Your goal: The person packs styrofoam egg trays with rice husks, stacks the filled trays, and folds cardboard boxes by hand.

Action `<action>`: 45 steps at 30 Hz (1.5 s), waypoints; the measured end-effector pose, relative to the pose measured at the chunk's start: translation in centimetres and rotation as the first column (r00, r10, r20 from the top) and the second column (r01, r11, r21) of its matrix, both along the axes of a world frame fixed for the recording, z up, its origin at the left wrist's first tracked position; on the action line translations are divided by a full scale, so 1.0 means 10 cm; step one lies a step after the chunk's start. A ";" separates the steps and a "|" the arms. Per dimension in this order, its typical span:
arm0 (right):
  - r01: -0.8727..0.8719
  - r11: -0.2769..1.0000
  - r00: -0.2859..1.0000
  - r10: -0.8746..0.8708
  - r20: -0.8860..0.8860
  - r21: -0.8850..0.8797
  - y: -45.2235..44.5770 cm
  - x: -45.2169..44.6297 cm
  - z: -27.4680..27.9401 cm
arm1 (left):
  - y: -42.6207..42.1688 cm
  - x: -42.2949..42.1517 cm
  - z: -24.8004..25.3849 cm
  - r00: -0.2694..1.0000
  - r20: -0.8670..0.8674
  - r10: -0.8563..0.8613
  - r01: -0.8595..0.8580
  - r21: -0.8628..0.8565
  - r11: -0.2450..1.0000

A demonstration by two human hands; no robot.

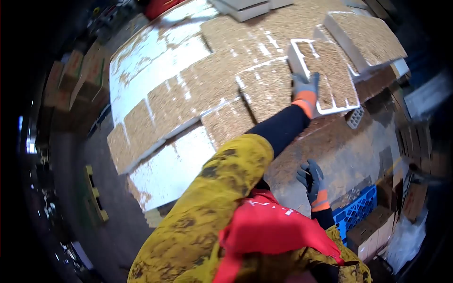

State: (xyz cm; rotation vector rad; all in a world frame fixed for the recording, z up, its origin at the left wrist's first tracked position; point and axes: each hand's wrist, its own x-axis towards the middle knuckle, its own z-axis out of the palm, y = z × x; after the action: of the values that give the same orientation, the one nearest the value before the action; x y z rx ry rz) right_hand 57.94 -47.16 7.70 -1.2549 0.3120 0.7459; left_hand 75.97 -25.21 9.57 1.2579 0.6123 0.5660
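My left hand, in a grey and orange glove, reaches across to a white tray filled with tan, grainy material like shavings. Its fingers grip the tray's near left side, with the thumb over the rim. Beside it lies another tan-topped slab with white streaks. My right hand, gloved the same way, hangs in front of my body below the table's edge. Its fingers are loosely bent and apart, and no held object can be made out.
Rows of tan-covered slabs lie across the white-topped table. A thick tray stands at the far right. A blue plastic pallet and cardboard boxes are low at right. More boxes stand at left, near a yellowish pallet piece.
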 end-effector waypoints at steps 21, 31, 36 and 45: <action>0.218 0.973 0.975 -0.215 0.052 -0.081 4.87 -1.08 -1.28 | 5.20 -8.06 -1.58 0.648 -0.686 0.331 0.383 0.669 0.637; -0.118 0.668 0.679 0.594 0.431 -0.735 4.48 -1.58 -0.89 | 5.51 -8.33 -1.79 0.687 -0.672 0.278 0.408 0.673 0.617; -0.461 0.865 0.839 0.498 0.219 -0.199 4.51 -1.52 -0.53 | 5.53 -8.24 -1.77 0.978 -0.108 0.181 -0.200 -0.213 0.956; -0.586 0.776 0.767 0.624 0.149 -0.233 4.44 -1.40 -0.43 | 5.39 -8.11 -1.01 0.844 -0.535 -0.022 0.101 0.119 0.988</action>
State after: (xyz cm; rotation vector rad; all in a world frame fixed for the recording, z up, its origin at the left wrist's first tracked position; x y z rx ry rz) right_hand 43.93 -2.77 3.41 -1.6156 -0.2441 1.1391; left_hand -5.13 28.71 -0.49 1.5816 1.0049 0.1961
